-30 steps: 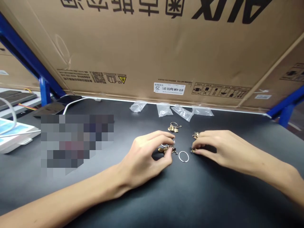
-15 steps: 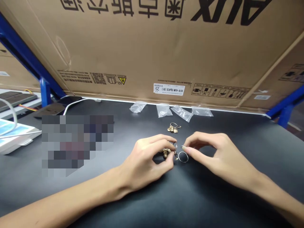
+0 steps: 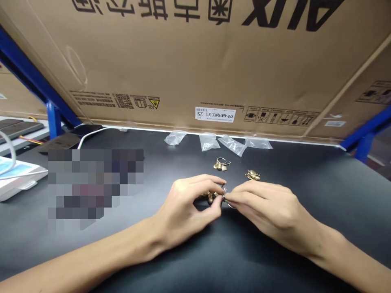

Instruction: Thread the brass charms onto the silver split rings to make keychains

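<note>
My left hand [image 3: 189, 203] pinches a brass charm bunch [image 3: 210, 197] on a small metal ring [image 3: 224, 190], and the fingers partly cover it. My right hand [image 3: 262, 203] comes in from the right, its fingertips meeting the same ring. A thin silver split ring [image 3: 231, 206] shows just under those fingertips and is mostly hidden. On the black tabletop [image 3: 275, 260], a brass charm cluster with a ring [image 3: 222, 164] lies above my hands, and another brass charm [image 3: 252, 175] lies just above my right hand.
Several small transparent plastic bags [image 3: 209, 142] lie in a row along the far table edge, under a large printed cardboard box [image 3: 195, 69] on blue metal framing [image 3: 54, 122]. A white cable [image 3: 91, 134] and a white tray-like object [image 3: 18, 179] are at left.
My right hand has moved left and closed onto the silver ring, which no longer lies free on the table. A brass charm at right now shows. My left hand stays nearly still.
</note>
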`<state>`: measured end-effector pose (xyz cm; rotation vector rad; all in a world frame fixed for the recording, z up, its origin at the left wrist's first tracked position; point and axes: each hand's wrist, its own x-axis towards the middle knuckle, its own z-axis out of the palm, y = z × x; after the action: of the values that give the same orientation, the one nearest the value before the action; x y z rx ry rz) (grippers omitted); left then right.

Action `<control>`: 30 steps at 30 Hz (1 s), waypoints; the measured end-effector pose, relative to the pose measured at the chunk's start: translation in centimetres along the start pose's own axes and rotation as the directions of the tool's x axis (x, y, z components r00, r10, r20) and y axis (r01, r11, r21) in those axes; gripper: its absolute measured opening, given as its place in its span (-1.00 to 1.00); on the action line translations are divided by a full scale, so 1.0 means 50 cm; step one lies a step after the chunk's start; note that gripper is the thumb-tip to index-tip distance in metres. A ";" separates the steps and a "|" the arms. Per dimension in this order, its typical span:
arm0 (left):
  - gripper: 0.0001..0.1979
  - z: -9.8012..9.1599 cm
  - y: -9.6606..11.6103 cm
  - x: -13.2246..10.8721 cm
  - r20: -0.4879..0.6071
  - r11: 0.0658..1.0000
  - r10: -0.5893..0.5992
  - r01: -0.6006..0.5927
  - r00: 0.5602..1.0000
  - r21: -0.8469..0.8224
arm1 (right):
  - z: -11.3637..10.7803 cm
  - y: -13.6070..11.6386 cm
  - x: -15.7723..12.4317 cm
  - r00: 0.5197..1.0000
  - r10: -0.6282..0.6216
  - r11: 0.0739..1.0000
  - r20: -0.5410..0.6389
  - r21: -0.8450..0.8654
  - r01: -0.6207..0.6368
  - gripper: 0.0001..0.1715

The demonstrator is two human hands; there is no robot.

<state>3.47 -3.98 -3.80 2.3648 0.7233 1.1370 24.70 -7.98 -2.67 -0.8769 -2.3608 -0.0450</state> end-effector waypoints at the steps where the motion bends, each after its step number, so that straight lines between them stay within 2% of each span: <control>1: -0.89 0.000 0.001 0.001 -0.007 1.000 -0.020 0.020 1.000 -0.014 | 0.000 0.001 0.000 0.999 -0.032 0.999 -0.005 -0.041 0.031 -0.80; 5: -0.85 0.002 0.007 0.002 -0.028 0.994 -0.096 0.094 0.995 -0.058 | -0.008 -0.009 0.008 0.994 -0.103 0.981 -0.035 -0.169 0.095 -0.75; 8: -0.85 0.002 0.010 0.003 -0.016 0.982 -0.145 0.142 0.989 -0.121 | -0.010 -0.020 0.013 0.985 -0.170 0.957 -0.008 -0.239 0.163 -0.66; 11: -0.88 0.001 0.007 0.004 0.003 0.969 -0.180 0.177 0.984 -0.173 | -0.010 -0.016 0.010 0.982 -0.186 0.954 -0.008 -0.239 0.179 -0.76; 13: -0.90 -0.002 0.003 0.004 0.008 0.963 -0.201 0.199 0.980 -0.184 | -0.016 0.004 0.006 0.994 -0.101 0.969 -0.050 -0.231 0.087 -0.82; 15: -0.91 -0.007 -0.001 0.005 0.003 0.960 -0.220 0.217 0.976 -0.177 | -0.029 0.036 0.001 0.996 0.045 0.965 -0.071 -0.257 -0.062 -0.82; 17: -0.91 -0.013 -0.004 0.005 -0.002 0.961 -0.226 0.223 0.974 -0.163 | -0.044 0.073 -0.003 0.960 0.277 0.909 -0.031 -0.316 -0.272 -0.79; 20: -0.91 -0.018 -0.004 0.008 0.010 0.959 -0.233 0.232 0.972 -0.165 | -0.056 0.120 -0.009 0.905 0.417 0.852 0.080 -0.381 -0.359 -0.76; 23: -0.91 -0.019 -0.001 0.009 0.028 0.947 -0.254 0.255 0.967 -0.197 | -0.048 0.141 -0.016 0.897 0.420 0.847 0.138 -0.415 -0.333 -0.75; 30: -0.93 -0.019 0.004 0.009 0.048 0.911 -0.313 0.314 0.949 -0.268 | -0.028 0.140 -0.021 0.923 0.347 0.849 0.164 -0.473 -0.235 -0.73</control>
<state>3.01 -3.75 -2.89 1.9380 0.8496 1.0181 30.28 -3.43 -3.33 -1.5415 -2.4508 -0.3904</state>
